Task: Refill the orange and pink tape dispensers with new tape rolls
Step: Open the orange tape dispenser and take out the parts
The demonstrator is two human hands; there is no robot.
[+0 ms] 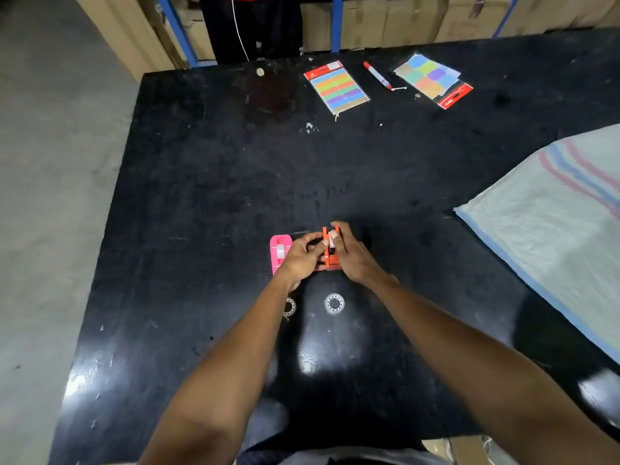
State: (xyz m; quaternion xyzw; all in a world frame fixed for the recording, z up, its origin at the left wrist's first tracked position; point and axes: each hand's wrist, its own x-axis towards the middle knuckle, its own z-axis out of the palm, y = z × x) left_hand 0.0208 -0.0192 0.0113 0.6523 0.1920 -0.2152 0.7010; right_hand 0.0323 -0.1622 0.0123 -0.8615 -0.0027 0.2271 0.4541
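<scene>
From our head camera, we see our left hand (303, 255) and right hand (350, 255) both clamped on the orange dispenser (330, 260) between them. The pink dispenser (279, 251) lies just left of our left hand; one tape roll (334, 303) sits nearer us.

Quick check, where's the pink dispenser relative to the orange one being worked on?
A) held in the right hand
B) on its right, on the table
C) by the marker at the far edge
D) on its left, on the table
D: the pink tape dispenser lies on the table just left of the orange tape dispenser, which both hands are on.
</scene>
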